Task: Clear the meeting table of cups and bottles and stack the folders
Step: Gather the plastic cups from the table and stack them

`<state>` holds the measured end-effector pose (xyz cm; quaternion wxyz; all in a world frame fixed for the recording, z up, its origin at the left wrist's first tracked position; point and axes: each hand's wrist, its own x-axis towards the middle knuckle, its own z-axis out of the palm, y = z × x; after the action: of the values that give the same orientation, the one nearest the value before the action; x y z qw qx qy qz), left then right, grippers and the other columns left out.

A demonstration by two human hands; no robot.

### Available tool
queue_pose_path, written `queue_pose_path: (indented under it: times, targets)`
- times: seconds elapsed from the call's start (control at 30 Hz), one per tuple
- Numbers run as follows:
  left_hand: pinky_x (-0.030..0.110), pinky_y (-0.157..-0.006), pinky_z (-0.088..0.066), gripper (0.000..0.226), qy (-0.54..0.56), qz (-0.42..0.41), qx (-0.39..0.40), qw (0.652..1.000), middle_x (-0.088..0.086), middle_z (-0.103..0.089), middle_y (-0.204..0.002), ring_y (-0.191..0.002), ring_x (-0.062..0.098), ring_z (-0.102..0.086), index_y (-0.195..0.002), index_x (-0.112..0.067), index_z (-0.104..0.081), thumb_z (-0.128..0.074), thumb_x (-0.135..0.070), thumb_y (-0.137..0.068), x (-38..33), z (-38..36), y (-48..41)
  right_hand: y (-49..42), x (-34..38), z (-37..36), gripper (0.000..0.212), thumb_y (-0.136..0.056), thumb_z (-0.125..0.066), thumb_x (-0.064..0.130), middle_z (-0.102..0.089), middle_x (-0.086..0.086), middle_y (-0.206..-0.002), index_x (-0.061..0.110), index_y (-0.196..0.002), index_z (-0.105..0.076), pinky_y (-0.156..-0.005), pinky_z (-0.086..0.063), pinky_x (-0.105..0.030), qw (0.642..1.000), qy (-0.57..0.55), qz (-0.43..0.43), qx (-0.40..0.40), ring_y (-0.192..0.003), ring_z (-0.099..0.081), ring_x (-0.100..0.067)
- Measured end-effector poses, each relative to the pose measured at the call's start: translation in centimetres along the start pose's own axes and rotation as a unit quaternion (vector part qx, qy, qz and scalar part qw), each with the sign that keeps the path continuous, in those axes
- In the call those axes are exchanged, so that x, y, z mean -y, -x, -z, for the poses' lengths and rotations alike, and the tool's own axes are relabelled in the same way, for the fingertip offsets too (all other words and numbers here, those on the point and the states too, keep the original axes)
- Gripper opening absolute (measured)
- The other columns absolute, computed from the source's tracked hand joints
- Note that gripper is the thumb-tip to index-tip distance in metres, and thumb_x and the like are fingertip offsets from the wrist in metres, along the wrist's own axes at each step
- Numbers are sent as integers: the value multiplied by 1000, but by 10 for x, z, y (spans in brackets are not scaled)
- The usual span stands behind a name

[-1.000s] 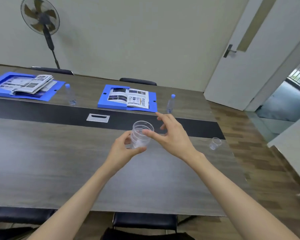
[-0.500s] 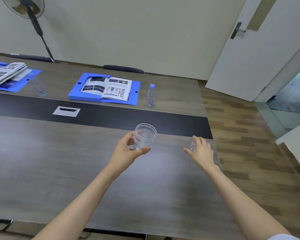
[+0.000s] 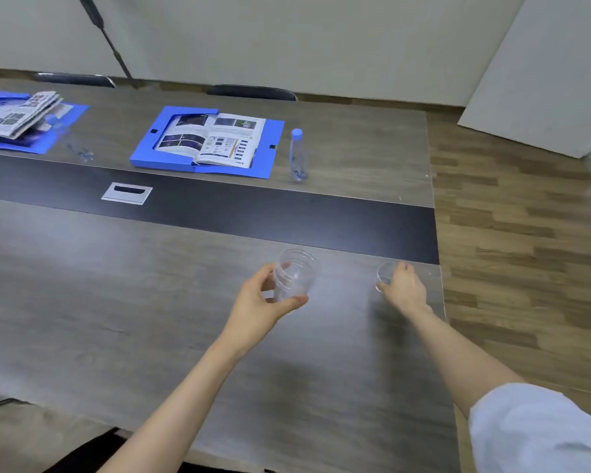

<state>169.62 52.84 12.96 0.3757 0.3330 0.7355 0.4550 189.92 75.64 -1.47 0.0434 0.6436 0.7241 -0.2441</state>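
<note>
Fingers of the left hand curl round a stack of clear plastic cups, thumb pressed under its base, holding it lifted and tilted above the grey wood-grain meeting table. Over to the right of those fingers, near the table's end edge, the right hand wraps its fingertips round the far side of a single small clear plastic cup; the grip looks closed on the cup, though whether the cup has left the tabletop cannot be told.

Beyond both sets of fingers runs a dark strip across the table, with a silver cable-port plate set in it off to the left. Farther past the strip, ahead of the left fingers, an open blue plastic folder lies flat with an open printed booklet on it. Just right of that folder stands an upright clear water bottle with a blue cap. Far left of the fingers, a second blue folder carries a loose pile of printed papers, with a blurred clear bottle just beside it. A white sleeve covers the right upper arm.
</note>
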Motion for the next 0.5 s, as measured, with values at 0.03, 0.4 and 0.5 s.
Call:
queue_pose_path:
  times: [0.03, 0.4, 0.5]
  targets:
    - [13, -81, -52, 48, -1, 3, -1, 1000, -10, -74, -108, -110, 8, -64, -110, -41, -65, -86, -16, -75, 1, 0, -1, 2, 4, -1, 65, -87, -71, 34, -52, -20, -138, -1, -135, -45, -96, -48, -45, 1000, -15, 0, -7, -125, -55, -40]
    - [18, -86, -44, 47, -22, 10, -41, 999, -16, -72, -103, -104, -4, -62, -103, -41, -61, -87, -18, -73, -3, 33, -3, 123, 150, 126, 58, -76, -82, 48, -66, 6, -103, 23, -125, -61, -74, -46, -11, 911, -321, 258, -25, -85, -61, -7]
    - [21, -87, -47, 42, -13, -11, -45, 999, -17, -73, -103, -104, 0, -64, -101, -41, -62, -87, -22, -72, -10, 48, -1, 165, 180, 145, 57, -75, -82, 49, -67, 8, -100, 25, -123, -62, -71, -43, -5, 900, -311, 307, -2, -82, -58, -1]
